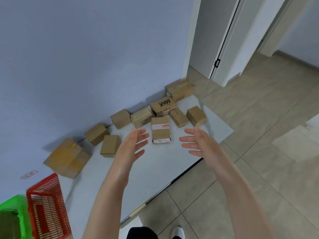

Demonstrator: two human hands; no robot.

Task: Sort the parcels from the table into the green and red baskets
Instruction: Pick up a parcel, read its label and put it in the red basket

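Several brown cardboard parcels lie on a white table [155,169] along the blue wall. A taped parcel with a white label [160,130] lies nearest, between my two hands. My left hand [133,144] hovers open just left of it, fingers straight. My right hand [198,144] hovers open to its right, palm facing in. Neither hand touches the parcel. A red basket [46,204] and a green basket [13,214] stand at the lower left; both hold something I cannot make out.
A large flat box [68,157] lies at the table's left end near the red basket. A box marked MAX [163,105] and other parcels crowd the far side. Tiled floor and a white door frame [224,49] lie to the right.
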